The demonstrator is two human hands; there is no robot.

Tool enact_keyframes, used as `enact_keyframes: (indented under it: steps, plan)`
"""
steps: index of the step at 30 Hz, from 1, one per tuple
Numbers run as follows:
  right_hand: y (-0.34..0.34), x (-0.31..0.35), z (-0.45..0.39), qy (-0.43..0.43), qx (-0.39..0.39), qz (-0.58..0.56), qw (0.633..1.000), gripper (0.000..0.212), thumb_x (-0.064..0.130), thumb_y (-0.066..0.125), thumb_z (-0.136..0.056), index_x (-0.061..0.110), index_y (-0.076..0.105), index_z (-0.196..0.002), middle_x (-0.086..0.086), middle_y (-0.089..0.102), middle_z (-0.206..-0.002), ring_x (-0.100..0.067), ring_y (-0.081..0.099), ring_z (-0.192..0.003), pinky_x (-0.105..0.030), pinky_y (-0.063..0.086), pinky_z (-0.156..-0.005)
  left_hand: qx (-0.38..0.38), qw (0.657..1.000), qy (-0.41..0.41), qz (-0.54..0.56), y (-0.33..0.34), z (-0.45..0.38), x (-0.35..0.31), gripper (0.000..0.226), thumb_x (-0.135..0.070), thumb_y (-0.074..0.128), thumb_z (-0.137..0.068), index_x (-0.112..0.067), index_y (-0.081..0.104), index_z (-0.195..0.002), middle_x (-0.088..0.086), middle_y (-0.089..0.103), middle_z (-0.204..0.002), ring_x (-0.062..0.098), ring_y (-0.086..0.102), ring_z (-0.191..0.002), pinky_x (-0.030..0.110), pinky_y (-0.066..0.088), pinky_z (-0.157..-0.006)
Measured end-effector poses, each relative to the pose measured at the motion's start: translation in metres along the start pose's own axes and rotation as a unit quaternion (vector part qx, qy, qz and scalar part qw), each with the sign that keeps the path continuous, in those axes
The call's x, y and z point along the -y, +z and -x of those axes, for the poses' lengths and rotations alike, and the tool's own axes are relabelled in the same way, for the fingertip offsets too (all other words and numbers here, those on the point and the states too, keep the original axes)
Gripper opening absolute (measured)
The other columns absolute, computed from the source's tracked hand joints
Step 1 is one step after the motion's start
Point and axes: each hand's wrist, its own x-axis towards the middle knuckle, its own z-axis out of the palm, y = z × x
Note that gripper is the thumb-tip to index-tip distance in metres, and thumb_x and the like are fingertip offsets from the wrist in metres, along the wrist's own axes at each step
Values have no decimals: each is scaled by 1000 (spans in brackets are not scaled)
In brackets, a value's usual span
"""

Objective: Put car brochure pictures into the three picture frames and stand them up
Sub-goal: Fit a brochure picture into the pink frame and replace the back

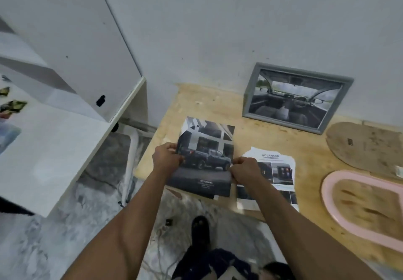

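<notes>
A car brochure page showing a dark pickup truck is held above the near-left corner of the wooden table. My left hand pinches its left edge and my right hand pinches its right edge. A grey picture frame with a car-interior picture leans against the wall at the back. A pink oval frame lies flat at the right, with its brown oval backing board beyond it. Another torn brochure page lies under my right hand.
A white desk with a cabinet above it stands to the left. The grey floor shows between desk and table, with cables and my feet below. The wall runs right behind the table.
</notes>
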Motion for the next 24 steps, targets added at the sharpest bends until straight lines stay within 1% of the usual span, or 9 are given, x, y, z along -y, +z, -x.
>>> enact_keyframes:
  steps: [3, 6, 8, 9, 11, 13, 17, 20, 24]
  plan:
    - [19, 7, -6, 10, -28, 10, 1000, 22, 1, 63, -80, 6, 75, -98, -12, 72, -93, -31, 68, -91, -46, 58, -85, 17, 999, 22, -25, -3, -21, 8, 42, -8, 87, -71, -8, 72, -110, 7, 71, -94, 25, 66, -86, 33, 55, -85]
    - [34, 9, -17, 42, -49, 2, 998, 22, -5, 62, -83, 13, 75, -83, -10, 73, -93, -32, 68, -93, -46, 57, -87, 28, 998, 35, -42, 1, -41, 16, 41, -10, 87, -71, -8, 72, -109, 11, 74, -98, 29, 69, -90, 41, 57, -86]
    - [43, 7, -27, 60, -75, -13, 995, 31, -8, 64, -80, 19, 71, -69, -6, 73, -86, -30, 69, -90, -41, 57, -87, 31, 997, 47, -47, 7, -53, 20, 40, -12, 87, -71, -8, 71, -108, 13, 74, -98, 30, 70, -90, 44, 57, -85]
    - [46, 5, -32, 72, -86, -22, 993, 31, -9, 64, -79, 19, 71, -68, -4, 72, -83, -26, 69, -87, -36, 57, -87, 33, 997, 51, -54, 9, -58, 22, 41, -13, 87, -71, -8, 71, -108, 13, 74, -98, 29, 70, -89, 44, 57, -85]
    - [52, 5, -38, 96, -111, -52, 988, 28, -11, 64, -78, 15, 72, -72, -1, 70, -79, -18, 66, -79, -24, 57, -80, 38, 996, 51, -68, 14, -68, 25, 44, -15, 88, -70, -9, 70, -110, 12, 74, -100, 28, 69, -90, 42, 58, -84]
    - [57, 4, -45, 102, -137, -66, 983, 30, -13, 63, -77, 15, 70, -67, 2, 67, -74, -14, 64, -75, -19, 54, -76, 42, 995, 47, -79, 19, -76, 27, 46, -17, 88, -72, -11, 68, -113, 11, 73, -102, 28, 68, -93, 42, 58, -84]
    - [65, 2, -55, 96, -134, -60, 984, 28, -14, 63, -77, 12, 69, -70, -2, 67, -76, -14, 62, -75, -17, 51, -71, 49, 990, 55, -121, 25, -84, 30, 48, -19, 86, -76, -13, 65, -119, 11, 70, -110, 32, 66, -101, 44, 56, -86]
    - [67, -1, -62, 94, -135, -35, 986, 23, -10, 68, -76, 13, 70, -73, -4, 69, -80, -16, 65, -78, -24, 55, -78, 47, 989, 42, -136, 27, -86, 30, 49, -22, 85, -76, -16, 62, -119, 10, 70, -109, 33, 66, -101, 46, 56, -84]
    - [67, -1, -60, 91, -147, 3, 985, 16, -2, 71, -77, 13, 73, -82, -4, 70, -85, -17, 64, -80, -17, 45, -81, 49, 986, 41, -151, 28, -87, 31, 61, -29, 86, -73, -14, 55, -125, 11, 64, -118, 34, 62, -106, 48, 54, -86]
